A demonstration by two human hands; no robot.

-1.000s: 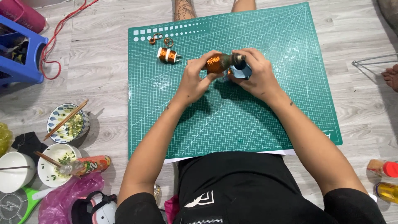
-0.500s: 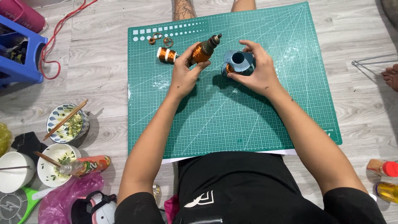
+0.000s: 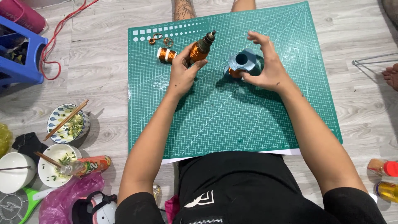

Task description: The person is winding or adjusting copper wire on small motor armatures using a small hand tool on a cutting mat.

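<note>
Over the far part of the green cutting mat (image 3: 232,120), the left hand (image 3: 184,74) gripped a copper-wound motor rotor (image 3: 200,48), probably dense, rigid, best held by its core, while the right hand (image 3: 265,68) hovered open-fingered beside a blue-grey housing (image 3: 241,62).

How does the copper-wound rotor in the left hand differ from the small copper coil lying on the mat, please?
The rotor is held off the mat, tilted, in the left hand; the coil lies loose on the green mat. The rotor is longer, with a dark shaft tip sticking out; the coil is short and stubby, with a pale band around its middle. Both carry shiny orange copper winding.
</note>
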